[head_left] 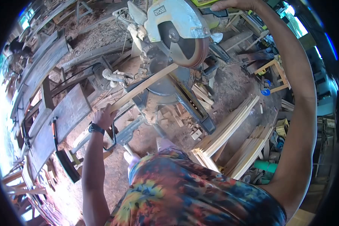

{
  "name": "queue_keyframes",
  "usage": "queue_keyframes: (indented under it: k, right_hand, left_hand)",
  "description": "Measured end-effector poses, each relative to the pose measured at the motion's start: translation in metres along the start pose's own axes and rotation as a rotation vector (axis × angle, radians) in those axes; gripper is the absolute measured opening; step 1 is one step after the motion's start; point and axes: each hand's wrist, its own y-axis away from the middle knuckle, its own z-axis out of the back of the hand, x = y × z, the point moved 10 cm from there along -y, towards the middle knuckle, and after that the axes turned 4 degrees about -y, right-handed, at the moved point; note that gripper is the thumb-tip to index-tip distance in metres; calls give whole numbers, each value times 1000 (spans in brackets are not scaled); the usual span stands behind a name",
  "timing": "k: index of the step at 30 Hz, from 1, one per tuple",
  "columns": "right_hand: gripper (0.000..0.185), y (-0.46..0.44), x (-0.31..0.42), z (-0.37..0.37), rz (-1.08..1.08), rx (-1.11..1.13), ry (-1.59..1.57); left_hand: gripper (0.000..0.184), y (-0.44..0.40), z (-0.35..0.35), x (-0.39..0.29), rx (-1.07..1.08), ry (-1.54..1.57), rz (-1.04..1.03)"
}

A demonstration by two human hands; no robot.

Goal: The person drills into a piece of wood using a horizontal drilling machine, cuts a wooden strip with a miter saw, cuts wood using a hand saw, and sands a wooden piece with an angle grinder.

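Note:
A miter saw (177, 32) with a raised round blade stands at the top centre. My right hand (233, 4) is closed on the saw's handle, at the top edge of the view. With my left hand (103, 117) I grip the near left end of a thin wooden strip (145, 84). The strip lies slanting across the saw's base, its far end just under the blade guard. Part of my left hand's fingers is hidden behind the strip. A dark watch is on my left wrist.
Long pale strips (233, 124) lie stacked at the right of the saw. Small offcuts (177, 116) litter the floor below it. Grey boards (66, 116) and a saw with an orange handle (54, 132) are at the left. A green cylinder (265, 166) lies at the lower right.

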Motion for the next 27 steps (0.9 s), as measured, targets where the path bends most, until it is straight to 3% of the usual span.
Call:
queue_keyframes:
  k: [5, 7, 8, 9, 11, 12, 13, 15, 16, 18, 27]
  right_hand:
    - [40, 0, 3, 1, 68, -15, 126]
    - [36, 2, 5, -3, 262, -52, 240]
    - [53, 6, -11, -13, 41, 60, 332]
    - [53, 16, -6, -21, 48, 60, 339]
    - [65, 29, -29, -27, -118, -126, 232]
    - [54, 42, -7, -28, 396, -379, 422]
    - [54, 44, -1, -34, 408, -376, 424]
    - [59, 52, -23, -59, 75, -188, 323]
    - [59, 57, -26, -69, 75, -190, 325]
    - [46, 72, -19, -81, 290, -384, 272]
    - [44, 74, -34, -92, 227, -402, 269]
  left_hand:
    - [40, -2, -8, 11, -4, -9, 39]
    - [43, 1, -8, 11, 26, -3, 58]
    - [42, 2, -6, 8, 27, -18, 61]
    - [42, 1, -5, 8, 25, -34, 63]
    - [42, 1, -6, 11, -16, -29, 63]
    - [40, 0, -4, 10, -15, -19, 47]
    - [38, 0, -3, 8, -11, -10, 27]
    - [38, 2, 0, 5, -8, 6, 35]
    - [37, 1, 1, 4, 12, 1, 45]
    - [37, 0, 1, 1, 33, -1, 52]
    - [34, -1, 1, 2, -7, -3, 23]
